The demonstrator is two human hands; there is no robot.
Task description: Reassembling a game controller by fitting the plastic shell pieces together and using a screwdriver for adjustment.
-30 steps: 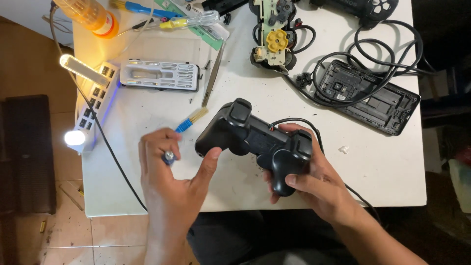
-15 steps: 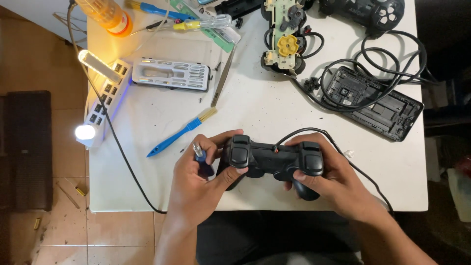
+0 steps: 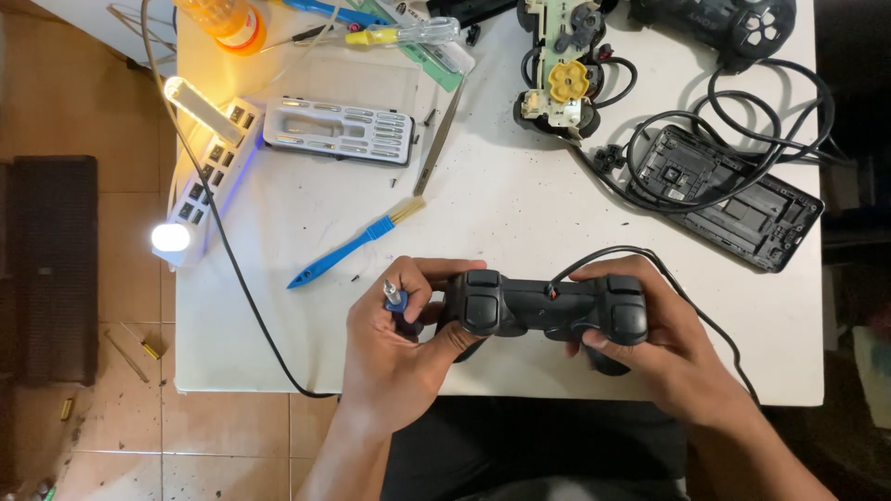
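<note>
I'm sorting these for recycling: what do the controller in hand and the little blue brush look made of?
The controller looks like black moulded plastic, matt with a dull sheen on its shoulder buttons. The brush seems blue plastic, glossy, with pale bristles, possibly nylon; too small to tell.

The black game controller [image 3: 548, 311] is showing a matt plastic shell with a faint sheen on its shoulder buttons. Its cable [image 3: 650, 269] is looking like smooth rubbery sheathing. The small screwdriver [image 3: 394, 299], just left of the controller, is presenting a bright metal shaft. The white table [image 3: 501, 204] under the controller is appearing smooth and matt, speckled with dark grit. Up-left of the controller, the blue brush [image 3: 348, 249] is reading as glossy plastic with pale bristles. Beyond it, the tweezers [image 3: 439, 148] are looking like dull metal.
</note>
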